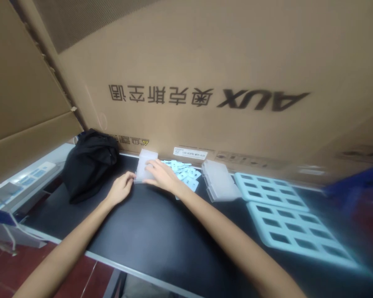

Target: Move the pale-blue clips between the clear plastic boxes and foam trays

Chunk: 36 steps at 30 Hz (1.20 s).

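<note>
A frosted translucent plastic case (pixel 147 155) lies near the back of the black table, between my two hands. My left hand (pixel 122 188) has its fingers drawn together at the case's lower left corner, pinching the edge there. Over the case's right side rests my right hand (pixel 164 175), thumb and fingers spread apart and touching the surface. Just beyond the right hand, a loose pile of light blue flat pieces (pixel 190 174) spreads over the table, partly behind the wrist. More frosted plastic cases (pixel 220 180) are stacked to the right of the pile.
Two light blue trays with rectangular openings, one farther (pixel 269 191) and one nearer (pixel 298 230), lie at the right. A black cloth bundle (pixel 91 165) sits at the left. A large cardboard sheet (pixel 186 54) walls off the back. A white box (pixel 27 184) stands at far left.
</note>
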### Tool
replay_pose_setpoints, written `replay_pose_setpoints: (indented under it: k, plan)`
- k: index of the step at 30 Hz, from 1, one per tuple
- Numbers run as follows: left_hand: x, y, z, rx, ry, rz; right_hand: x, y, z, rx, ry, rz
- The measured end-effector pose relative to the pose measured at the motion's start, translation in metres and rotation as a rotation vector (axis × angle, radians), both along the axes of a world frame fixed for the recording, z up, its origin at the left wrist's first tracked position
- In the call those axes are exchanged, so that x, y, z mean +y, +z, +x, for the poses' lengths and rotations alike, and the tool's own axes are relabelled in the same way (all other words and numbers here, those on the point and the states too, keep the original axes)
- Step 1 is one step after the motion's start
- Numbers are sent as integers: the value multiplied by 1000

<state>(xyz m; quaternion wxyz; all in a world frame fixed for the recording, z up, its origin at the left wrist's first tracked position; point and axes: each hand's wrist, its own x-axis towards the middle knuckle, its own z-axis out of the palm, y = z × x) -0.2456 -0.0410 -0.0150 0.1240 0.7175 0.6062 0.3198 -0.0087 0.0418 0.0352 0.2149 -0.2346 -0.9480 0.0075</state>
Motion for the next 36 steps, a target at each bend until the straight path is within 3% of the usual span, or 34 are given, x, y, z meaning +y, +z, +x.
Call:
replay_pose_setpoints:
  k: [5, 13, 17, 22, 25, 29, 36]
  plan:
    - [-1, -1, 1, -51, -9, -43, -5, -7, 14, 40, -137, -116]
    - [0, -1, 3, -82, -21, -17, -10, -13, 9, 109, -135, -175]
    - [1, -4, -1, -165, -46, -2, -19, -2, 14, 111, -165, -133]
    - [1, -6, -5, -218, 3, 8, -51, 18, 65, 134, -153, -25]
    - [1, -5, -6, -210, 29, 29, -74, 17, 105, 13, -192, 4]
    - [2, -4, -6, -179, 55, 50, -90, 2, 138, -247, -274, -38]
    - [0, -8, -9, -149, 60, 53, -87, -9, 135, -411, -305, -74]
